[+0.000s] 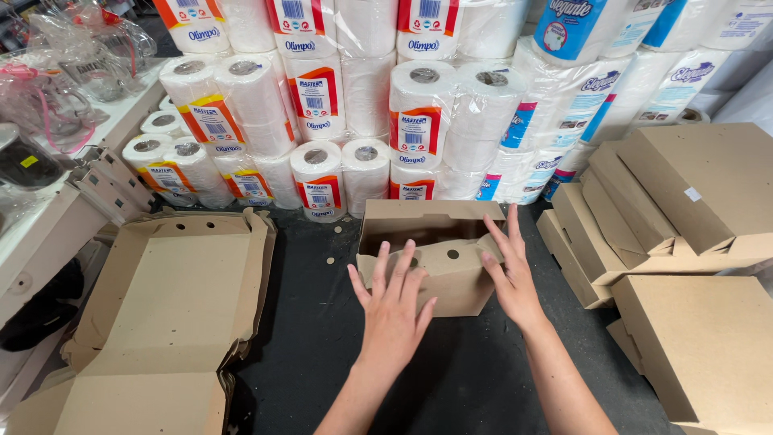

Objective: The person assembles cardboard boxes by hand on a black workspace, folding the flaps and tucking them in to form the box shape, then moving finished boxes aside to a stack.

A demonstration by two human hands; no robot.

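Observation:
A small brown cardboard box [439,234] stands half folded on the dark table [322,338], its front flap with a round hole tilted toward me. My left hand [393,302] hovers flat with fingers spread over the flap's left part. On the flap's right edge rests my right hand [507,270], fingers straight and apart. Neither hand grips anything.
A large unfolded cardboard box [173,306] lies flat at the left. Several closed folded boxes [684,209] are stacked at the right. Wrapped toilet paper packs [362,105] fill the back. A white shelf [48,217] with wrapped glassware runs along the left edge.

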